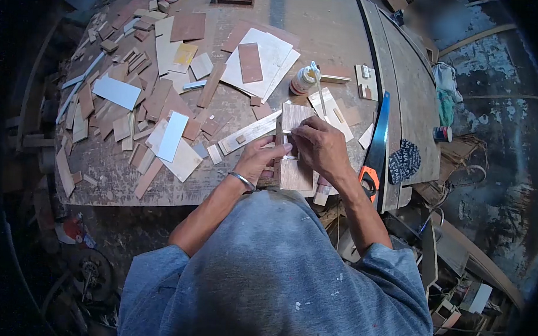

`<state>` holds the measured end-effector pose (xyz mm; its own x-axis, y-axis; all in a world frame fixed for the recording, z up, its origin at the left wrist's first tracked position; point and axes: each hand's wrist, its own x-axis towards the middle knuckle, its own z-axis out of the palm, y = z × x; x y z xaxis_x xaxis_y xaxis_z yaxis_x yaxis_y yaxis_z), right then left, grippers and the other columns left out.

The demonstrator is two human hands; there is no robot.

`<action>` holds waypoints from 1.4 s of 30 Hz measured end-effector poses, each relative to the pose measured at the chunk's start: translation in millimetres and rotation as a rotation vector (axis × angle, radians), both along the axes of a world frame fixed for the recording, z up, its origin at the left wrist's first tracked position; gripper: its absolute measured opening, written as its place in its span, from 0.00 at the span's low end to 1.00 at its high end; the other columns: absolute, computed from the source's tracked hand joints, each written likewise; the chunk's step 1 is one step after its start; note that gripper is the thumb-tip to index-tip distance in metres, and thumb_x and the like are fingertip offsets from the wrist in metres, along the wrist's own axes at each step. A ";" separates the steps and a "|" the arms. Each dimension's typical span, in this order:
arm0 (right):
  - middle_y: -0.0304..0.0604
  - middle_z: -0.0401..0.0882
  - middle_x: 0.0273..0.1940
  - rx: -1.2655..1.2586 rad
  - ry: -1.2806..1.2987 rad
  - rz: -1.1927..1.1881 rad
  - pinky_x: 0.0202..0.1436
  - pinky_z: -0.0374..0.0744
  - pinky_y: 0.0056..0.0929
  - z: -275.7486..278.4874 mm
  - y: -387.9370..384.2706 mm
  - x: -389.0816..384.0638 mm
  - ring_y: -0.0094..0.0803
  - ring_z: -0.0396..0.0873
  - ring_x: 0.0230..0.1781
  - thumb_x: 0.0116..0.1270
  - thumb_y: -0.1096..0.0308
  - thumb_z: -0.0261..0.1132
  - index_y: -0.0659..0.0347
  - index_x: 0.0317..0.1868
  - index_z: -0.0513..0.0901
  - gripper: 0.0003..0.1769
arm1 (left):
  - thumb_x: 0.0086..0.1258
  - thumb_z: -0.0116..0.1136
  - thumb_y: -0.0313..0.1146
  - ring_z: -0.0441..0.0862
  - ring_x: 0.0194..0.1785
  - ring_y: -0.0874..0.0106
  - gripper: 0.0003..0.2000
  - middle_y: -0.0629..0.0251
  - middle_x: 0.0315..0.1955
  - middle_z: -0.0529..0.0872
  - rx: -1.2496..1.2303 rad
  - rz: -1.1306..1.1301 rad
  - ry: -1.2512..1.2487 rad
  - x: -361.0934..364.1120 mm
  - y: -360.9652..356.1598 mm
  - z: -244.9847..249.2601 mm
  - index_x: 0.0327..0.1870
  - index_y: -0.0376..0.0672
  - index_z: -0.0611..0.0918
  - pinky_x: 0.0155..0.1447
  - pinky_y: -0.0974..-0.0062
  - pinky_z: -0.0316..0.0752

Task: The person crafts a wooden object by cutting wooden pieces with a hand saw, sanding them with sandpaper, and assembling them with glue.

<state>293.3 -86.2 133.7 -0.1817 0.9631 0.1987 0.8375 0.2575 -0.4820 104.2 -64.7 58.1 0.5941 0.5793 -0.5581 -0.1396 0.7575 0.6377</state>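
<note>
At the table's near edge I hold an upright oblong wooden piece (296, 176), pale brown, with a notch or opening across its middle. My left hand (258, 160) is closed around its left side, the thumb lying over the opening. My right hand (322, 145) is pinched at the upper edge of that opening; whatever its fingertips grip is hidden. Just beyond stands a glue jar (303, 80) with a thin stick (320, 90) leaning at its mouth. Left of the wooden piece lies a long pale wood strip (249, 132) with a small block on it.
A hand saw (376, 139) with an orange handle lies to the right, beside a dark round printed cloth (404, 161). Many wood offcuts (122, 127) cover the table's left side. White sheets (261, 61) lie farther back. A small can (442, 134) sits at the right edge.
</note>
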 end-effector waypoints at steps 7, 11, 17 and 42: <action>0.44 0.86 0.39 -0.055 -0.002 -0.096 0.39 0.84 0.37 3.3 -0.3 -3.5 0.42 0.87 0.35 0.61 0.69 0.75 0.60 0.41 0.88 0.09 | 0.72 0.71 0.43 0.89 0.43 0.74 0.26 0.66 0.47 0.88 0.018 0.001 -0.010 -0.1 -0.8 -2.1 0.66 0.41 0.79 0.42 0.69 0.88; 0.44 0.85 0.40 -0.075 0.032 -0.122 0.42 0.83 0.37 6.7 -1.4 -2.3 0.42 0.86 0.37 0.58 0.68 0.77 0.61 0.46 0.86 0.16 | 0.73 0.69 0.42 0.89 0.44 0.74 0.25 0.66 0.47 0.89 0.028 -0.008 -0.021 0.1 -1.9 0.8 0.66 0.42 0.79 0.45 0.69 0.88; 0.46 0.84 0.41 -0.086 0.131 -0.172 0.43 0.82 0.40 13.0 -11.4 -4.2 0.44 0.85 0.38 0.58 0.68 0.76 0.62 0.48 0.84 0.18 | 0.73 0.69 0.41 0.89 0.44 0.75 0.24 0.69 0.46 0.89 0.014 -0.015 -0.017 -0.6 -2.7 8.4 0.67 0.43 0.79 0.46 0.70 0.88; 0.48 0.81 0.53 -0.052 0.200 0.168 0.60 0.75 0.44 41.0 -25.7 31.0 0.47 0.79 0.54 0.58 0.71 0.75 0.57 0.49 0.89 0.16 | 0.61 0.76 0.51 0.89 0.42 0.72 0.43 0.56 0.44 0.90 0.253 -0.361 0.096 -23.9 16.1 21.5 0.72 0.30 0.74 0.34 0.74 0.83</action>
